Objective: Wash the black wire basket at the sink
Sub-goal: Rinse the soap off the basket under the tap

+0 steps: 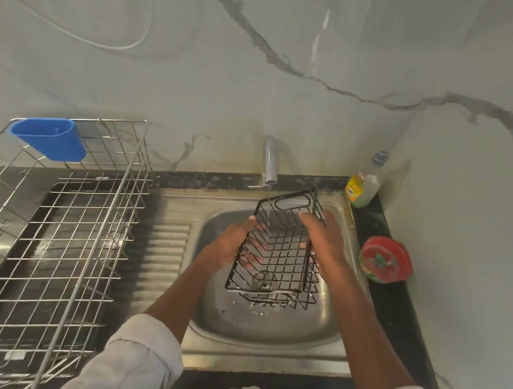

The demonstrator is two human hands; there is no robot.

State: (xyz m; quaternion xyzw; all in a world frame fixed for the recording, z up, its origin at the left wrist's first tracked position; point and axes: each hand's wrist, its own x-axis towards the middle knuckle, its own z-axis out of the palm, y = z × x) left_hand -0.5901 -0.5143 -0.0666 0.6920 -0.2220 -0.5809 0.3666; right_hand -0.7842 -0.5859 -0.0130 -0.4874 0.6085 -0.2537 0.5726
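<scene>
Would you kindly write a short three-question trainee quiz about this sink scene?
1. True or false: water from the tap falls into the black wire basket.
2. What hangs on the steel dish rack? A) a blue plastic cup B) a towel C) a pan
3. Fill in: the red-lidded container sits to the ____ of the sink.

Key:
1. True.
2. A, the blue plastic cup.
3. Right.
Both the left hand and the right hand hold the basket.

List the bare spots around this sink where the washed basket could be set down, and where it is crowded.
Free: the ribbed drainboard between the dish rack and the sink. Crowded: the right ledge, holding the bottle and red tub; the basin, filled by both hands and the black wire basket.
</scene>
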